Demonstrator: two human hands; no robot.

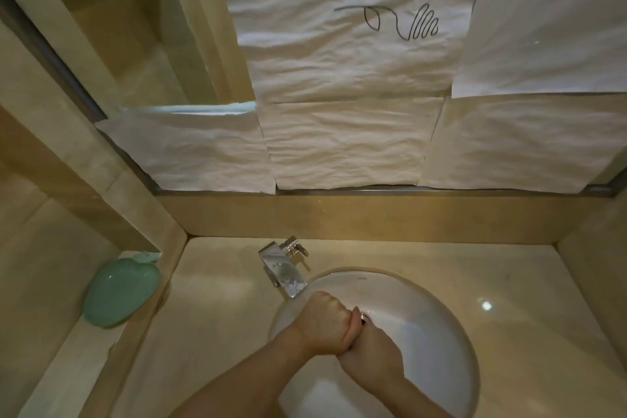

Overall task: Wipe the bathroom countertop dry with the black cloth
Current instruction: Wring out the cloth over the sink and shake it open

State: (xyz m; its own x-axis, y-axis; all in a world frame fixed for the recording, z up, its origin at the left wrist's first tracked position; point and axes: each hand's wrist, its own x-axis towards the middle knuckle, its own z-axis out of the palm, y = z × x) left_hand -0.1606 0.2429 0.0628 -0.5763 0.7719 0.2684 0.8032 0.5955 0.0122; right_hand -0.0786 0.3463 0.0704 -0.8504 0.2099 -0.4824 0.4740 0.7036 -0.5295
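Note:
Both my hands are joined over the white sink basin [424, 326], just below the faucet spout. My left hand [325, 322] lies on top, its fingers curled round the fingers of my right hand [371, 351]. Most of the right hand's fingers are hidden under the left; one fingertip sticks out near the drain [365, 318]. No black cloth is in view. The beige stone countertop [217, 316] surrounds the basin.
A chrome faucet [283, 268] stands at the basin's back left. A green apple-shaped soap dish [120, 292] sits on the left ledge. White crumpled paper sheets [339, 142] cover the mirror above the backsplash. Side walls close in the counter at left and right.

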